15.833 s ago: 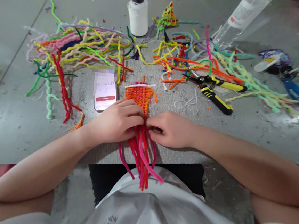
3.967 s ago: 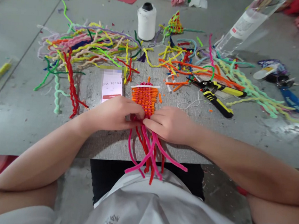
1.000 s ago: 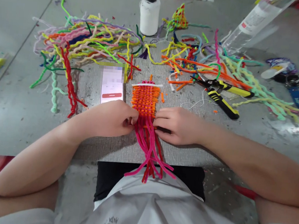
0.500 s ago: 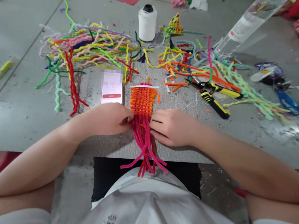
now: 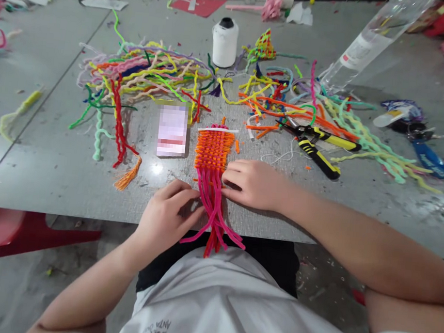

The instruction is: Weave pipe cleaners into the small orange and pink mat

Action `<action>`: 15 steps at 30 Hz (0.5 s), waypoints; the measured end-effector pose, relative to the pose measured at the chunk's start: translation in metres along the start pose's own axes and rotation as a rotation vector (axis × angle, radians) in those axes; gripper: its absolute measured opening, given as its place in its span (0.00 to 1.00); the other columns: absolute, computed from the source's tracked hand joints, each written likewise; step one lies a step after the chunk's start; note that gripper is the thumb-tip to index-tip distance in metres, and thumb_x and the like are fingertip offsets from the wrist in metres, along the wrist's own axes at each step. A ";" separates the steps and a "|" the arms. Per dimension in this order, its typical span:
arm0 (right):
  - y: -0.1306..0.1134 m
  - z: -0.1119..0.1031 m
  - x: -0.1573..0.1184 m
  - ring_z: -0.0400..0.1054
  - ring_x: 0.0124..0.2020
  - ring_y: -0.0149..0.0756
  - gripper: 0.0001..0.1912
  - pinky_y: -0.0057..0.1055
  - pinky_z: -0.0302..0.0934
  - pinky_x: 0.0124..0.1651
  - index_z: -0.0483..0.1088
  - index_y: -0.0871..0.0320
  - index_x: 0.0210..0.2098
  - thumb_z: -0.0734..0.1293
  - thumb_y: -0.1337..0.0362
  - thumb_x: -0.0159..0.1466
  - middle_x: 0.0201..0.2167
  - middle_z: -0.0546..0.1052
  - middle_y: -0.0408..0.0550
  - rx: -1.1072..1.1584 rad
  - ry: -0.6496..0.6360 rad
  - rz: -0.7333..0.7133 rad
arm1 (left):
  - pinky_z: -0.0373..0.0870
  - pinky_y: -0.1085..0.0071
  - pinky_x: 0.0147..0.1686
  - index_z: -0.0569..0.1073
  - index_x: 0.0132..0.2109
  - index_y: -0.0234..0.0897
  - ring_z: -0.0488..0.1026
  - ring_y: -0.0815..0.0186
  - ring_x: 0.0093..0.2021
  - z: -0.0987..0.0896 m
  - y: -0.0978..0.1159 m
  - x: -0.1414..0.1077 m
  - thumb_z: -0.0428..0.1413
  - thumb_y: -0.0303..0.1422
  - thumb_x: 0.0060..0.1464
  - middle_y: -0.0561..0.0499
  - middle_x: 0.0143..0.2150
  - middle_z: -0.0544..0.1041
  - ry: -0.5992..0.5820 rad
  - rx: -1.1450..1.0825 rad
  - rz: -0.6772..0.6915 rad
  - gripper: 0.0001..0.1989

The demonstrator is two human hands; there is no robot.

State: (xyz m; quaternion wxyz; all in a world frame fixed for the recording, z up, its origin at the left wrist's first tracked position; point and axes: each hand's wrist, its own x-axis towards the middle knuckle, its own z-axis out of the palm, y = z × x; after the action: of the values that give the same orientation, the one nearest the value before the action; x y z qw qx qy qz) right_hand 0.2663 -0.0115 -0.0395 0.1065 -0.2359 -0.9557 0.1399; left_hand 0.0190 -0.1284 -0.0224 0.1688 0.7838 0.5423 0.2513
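Observation:
A small weave of orange and pink pipe cleaners (image 5: 212, 150) lies flat in front of me, with a white strip (image 5: 218, 130) across its top. Long loose pink and red strands (image 5: 215, 212) hang from its lower end over the table edge. Below the woven rows, an orange pipe cleaner (image 5: 196, 180) crosses the strands. At its right end, my right hand (image 5: 249, 183) is closed with curled fingers, their tips partly hidden. To the left of the strands, my left hand (image 5: 168, 208) is open, thumb and fingers apart, fingertips close to the outer pink strand.
A phone (image 5: 172, 131) lies left of the weave. Black-and-yellow pliers (image 5: 317, 144) rest to the right. Behind are a heap of colored pipe cleaners (image 5: 148, 72), a white thread spool (image 5: 225, 45), a tilted clear bottle (image 5: 366, 47) and a small woven triangle (image 5: 265, 46). An orange tassel (image 5: 128, 175) lies left.
My left hand has moved down from the weave's lower left edge, and its fingers have spread. My right hand stays by the right edge. The orange tassel and the whole phone now show.

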 end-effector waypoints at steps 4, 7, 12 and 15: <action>-0.010 -0.001 0.001 0.67 0.40 0.41 0.11 0.35 0.51 0.39 0.75 0.60 0.40 0.71 0.57 0.72 0.39 0.77 0.51 -0.044 -0.018 0.081 | 0.76 0.61 0.41 0.80 0.55 0.40 0.75 0.62 0.41 0.007 -0.004 -0.007 0.57 0.32 0.70 0.42 0.48 0.77 -0.014 0.150 0.203 0.10; -0.017 -0.002 0.003 0.67 0.40 0.42 0.14 0.36 0.51 0.40 0.75 0.60 0.41 0.70 0.54 0.73 0.39 0.77 0.52 -0.083 -0.043 0.120 | 0.76 0.60 0.42 0.80 0.55 0.39 0.74 0.60 0.43 0.002 -0.009 -0.009 0.54 0.30 0.72 0.42 0.49 0.76 -0.055 0.246 0.301 0.11; -0.031 -0.002 0.004 0.66 0.43 0.46 0.15 0.38 0.51 0.41 0.75 0.60 0.46 0.69 0.53 0.73 0.42 0.76 0.55 -0.133 -0.066 0.214 | 0.75 0.61 0.43 0.78 0.54 0.39 0.72 0.60 0.43 -0.008 -0.021 -0.008 0.57 0.30 0.71 0.43 0.50 0.76 -0.102 0.200 0.366 0.08; -0.039 0.001 0.003 0.64 0.44 0.49 0.16 0.39 0.50 0.41 0.75 0.61 0.47 0.69 0.53 0.73 0.42 0.75 0.57 -0.191 -0.044 0.290 | 0.76 0.59 0.46 0.78 0.51 0.38 0.72 0.59 0.45 -0.013 -0.026 -0.006 0.59 0.29 0.69 0.42 0.51 0.75 -0.137 0.158 0.378 0.06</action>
State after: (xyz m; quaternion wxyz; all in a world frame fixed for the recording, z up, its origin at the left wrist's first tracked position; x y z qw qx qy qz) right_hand 0.2467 -0.0434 -0.0271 0.0413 -0.3772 -0.9227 0.0675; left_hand -0.0100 -0.1246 -0.0269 0.0933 0.8976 0.3909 0.1813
